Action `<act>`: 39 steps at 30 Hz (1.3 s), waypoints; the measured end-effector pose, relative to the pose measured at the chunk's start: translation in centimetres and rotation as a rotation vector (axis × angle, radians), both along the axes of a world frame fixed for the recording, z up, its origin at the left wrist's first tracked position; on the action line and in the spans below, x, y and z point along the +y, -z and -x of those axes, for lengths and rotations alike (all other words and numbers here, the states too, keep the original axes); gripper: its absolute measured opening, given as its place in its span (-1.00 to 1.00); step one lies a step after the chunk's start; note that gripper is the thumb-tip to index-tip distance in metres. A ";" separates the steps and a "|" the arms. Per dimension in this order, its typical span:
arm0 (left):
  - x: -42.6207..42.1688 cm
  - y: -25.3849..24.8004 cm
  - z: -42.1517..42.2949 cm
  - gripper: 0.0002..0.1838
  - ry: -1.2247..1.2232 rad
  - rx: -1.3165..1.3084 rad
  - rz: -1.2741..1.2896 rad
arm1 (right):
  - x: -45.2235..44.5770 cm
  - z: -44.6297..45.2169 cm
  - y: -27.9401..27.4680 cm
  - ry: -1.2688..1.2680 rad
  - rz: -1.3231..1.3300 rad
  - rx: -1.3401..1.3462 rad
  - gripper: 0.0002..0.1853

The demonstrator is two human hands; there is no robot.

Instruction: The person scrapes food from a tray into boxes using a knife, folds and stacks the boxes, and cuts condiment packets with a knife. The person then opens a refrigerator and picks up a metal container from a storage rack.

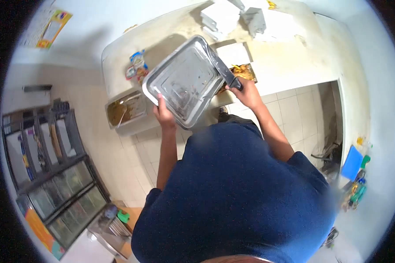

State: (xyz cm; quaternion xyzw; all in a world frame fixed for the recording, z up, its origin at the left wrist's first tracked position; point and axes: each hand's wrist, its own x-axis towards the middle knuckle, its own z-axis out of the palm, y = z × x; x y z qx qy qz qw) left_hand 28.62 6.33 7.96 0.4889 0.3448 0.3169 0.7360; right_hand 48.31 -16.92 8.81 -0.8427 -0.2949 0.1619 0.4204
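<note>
A grey metal tray with dark smears inside is held up at a tilt over the counter's front edge. My left hand grips its lower left rim, thumb on the inner side. In my right hand is the black handle of a knife, whose wide blade lies along the tray's right rim. Partly behind the knife and my right hand, an open box holds yellow-brown food. Left of the tray, a metal container holds brownish food and a light utensil.
Colourful packets lie on the counter behind the tray. White boxes stand at the back. Black shelving is at the left, and a blue board is at the right wall.
</note>
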 end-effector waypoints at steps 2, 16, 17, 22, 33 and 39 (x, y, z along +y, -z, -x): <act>-1.2 2.3 -3.0 -0.51 0.044 -0.042 -0.112 | -2.2 -0.6 0.6 0.022 0.073 0.022 -0.59; -3.0 2.1 -3.1 -0.38 0.412 -0.004 0.235 | -10.3 7.8 3.3 0.606 0.152 0.025 -0.60; -2.8 2.4 -3.0 -0.37 0.449 -0.022 0.269 | -10.6 8.6 3.4 0.646 0.171 0.010 -0.59; -2.0 4.5 -3.2 -0.33 0.549 -0.063 0.427 | -11.5 11.8 2.0 0.729 0.039 0.340 -0.56; -9.6 4.5 -6.3 -0.43 0.882 -0.006 0.583 | -11.3 19.4 0.9 0.775 -0.477 0.645 -0.69; -17.6 3.2 -8.2 -0.49 0.972 0.001 0.563 | -16.3 20.0 0.1 0.928 -0.583 0.630 -0.72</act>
